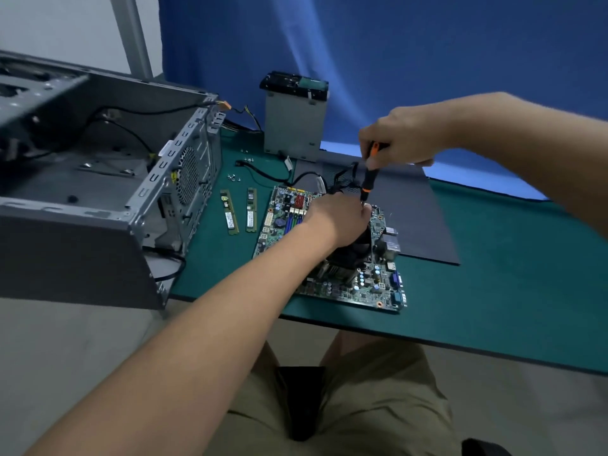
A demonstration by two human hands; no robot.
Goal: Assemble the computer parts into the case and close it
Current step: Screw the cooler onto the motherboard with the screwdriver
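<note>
One green mat (493,307) (desk), blue backdrop (427,44)

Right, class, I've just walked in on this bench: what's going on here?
A person is working on a motherboard lying flat on the green mat. The right hand holds a screwdriver upright over the cooler, which the left hand steadies. Two memory sticks lie loose beside the board, and the case stands open and empty.
</note>
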